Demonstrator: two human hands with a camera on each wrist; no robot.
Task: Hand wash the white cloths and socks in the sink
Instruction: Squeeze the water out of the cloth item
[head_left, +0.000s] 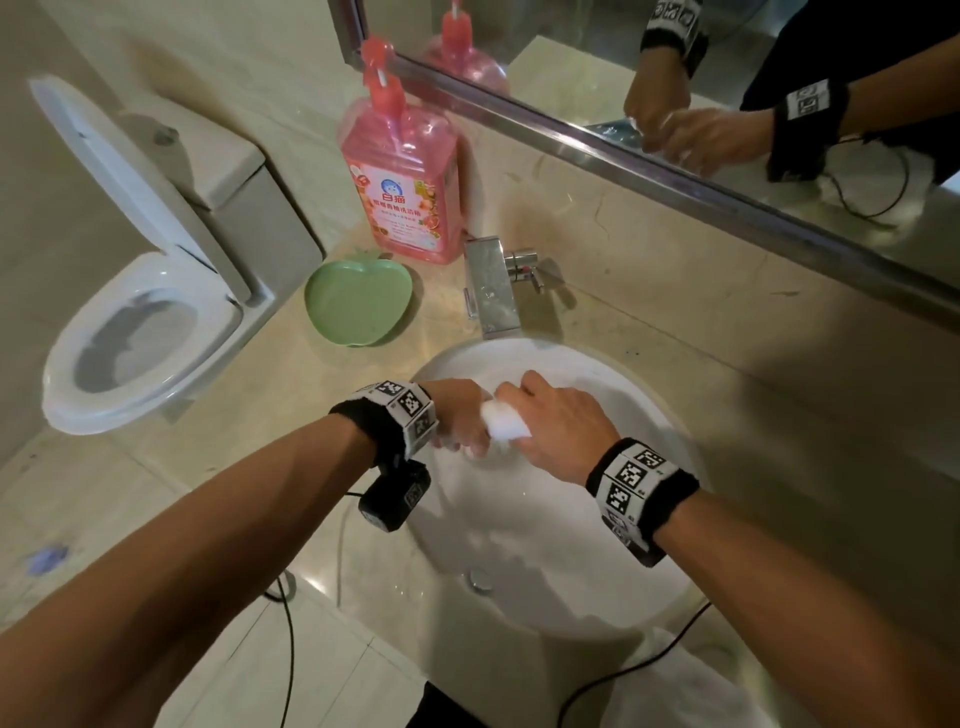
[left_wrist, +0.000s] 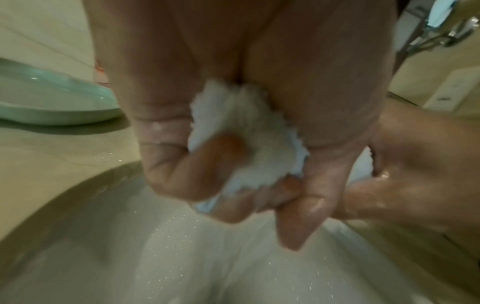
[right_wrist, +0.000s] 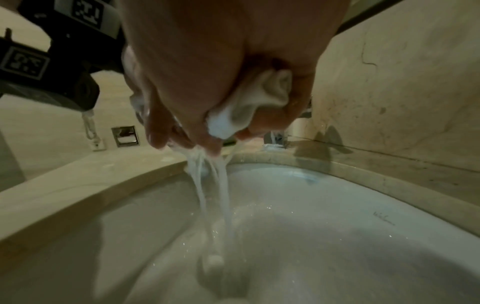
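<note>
Both hands squeeze one wet white cloth (head_left: 503, 422) above the white sink (head_left: 649, 415). My left hand (head_left: 462, 415) grips one end; in the left wrist view its fingers curl round the fluffy white cloth (left_wrist: 249, 131). My right hand (head_left: 550, 415) grips the other end, and the right wrist view shows the folded cloth (right_wrist: 249, 107) bunched in its fist. Water (right_wrist: 215, 189) streams from the cloth down into the sink (right_wrist: 324, 226). The middle of the cloth is hidden between the two fists.
A chrome tap (head_left: 491, 286) stands behind the sink. A green apple-shaped dish (head_left: 358, 301) and a pink pump bottle (head_left: 402, 182) sit on the beige counter at the left. A toilet (head_left: 140, 332) is further left. A mirror (head_left: 727, 78) runs along the wall. Black cables hang by the counter's front.
</note>
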